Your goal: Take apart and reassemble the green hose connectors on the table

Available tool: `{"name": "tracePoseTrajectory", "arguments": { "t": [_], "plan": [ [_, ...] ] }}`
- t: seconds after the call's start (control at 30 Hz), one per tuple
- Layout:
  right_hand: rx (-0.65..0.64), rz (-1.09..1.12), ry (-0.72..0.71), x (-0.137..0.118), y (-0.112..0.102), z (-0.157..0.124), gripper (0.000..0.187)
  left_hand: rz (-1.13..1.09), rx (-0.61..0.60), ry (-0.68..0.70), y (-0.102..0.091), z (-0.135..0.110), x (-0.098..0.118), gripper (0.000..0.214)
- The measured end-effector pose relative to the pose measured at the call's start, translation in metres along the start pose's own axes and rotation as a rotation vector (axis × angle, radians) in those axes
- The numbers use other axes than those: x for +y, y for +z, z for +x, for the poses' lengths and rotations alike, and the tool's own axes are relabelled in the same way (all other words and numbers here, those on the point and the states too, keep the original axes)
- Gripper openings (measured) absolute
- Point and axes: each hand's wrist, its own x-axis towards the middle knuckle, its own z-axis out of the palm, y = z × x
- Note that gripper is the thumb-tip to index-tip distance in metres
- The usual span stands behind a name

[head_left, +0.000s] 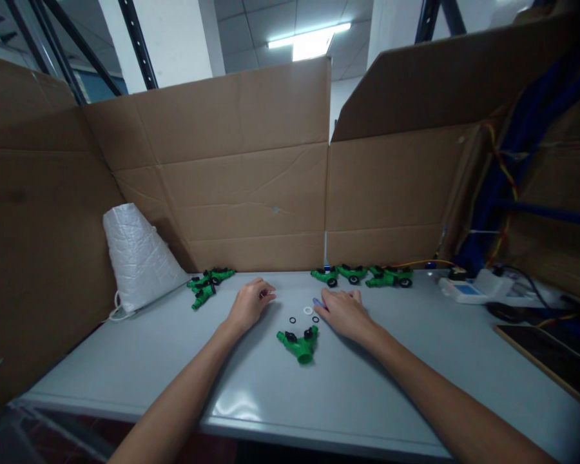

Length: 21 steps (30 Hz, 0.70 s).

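A green Y-shaped hose splitter [302, 348] with black valve levers lies on the table between my forearms. Just beyond it are two small black O-rings, the left O-ring [292, 320] and the right O-ring [316, 319], with a white ring washer [308, 310] a little farther back. My right hand [345, 312] rests to the right of the rings, fingers closed around a slim blue-purple piece [318, 302] whose tip shows by the index finger. Left of the rings, my left hand [251, 303] has curled fingers; whatever they pinch is too small to make out.
Several green splitters [205, 283] lie at the back left beside a white woven sack [142, 261]. More green splitters [389, 277] line the back right. A power strip [483, 288] with cables and a dark board [551, 361] occupy the right side. Cardboard walls [241, 193] enclose the table.
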Motion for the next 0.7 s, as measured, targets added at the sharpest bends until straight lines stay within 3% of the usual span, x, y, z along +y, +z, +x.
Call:
{"name": "tracePoseTrajectory", "arguments": {
  "t": [0.7],
  "plan": [
    [0.006, -0.017, 0.005, -0.0009, -0.0014, -0.0015, 0.029, 0.041, -0.003, -0.044, 0.0002, 0.0014, -0.0053, 0.020]
  ]
}}
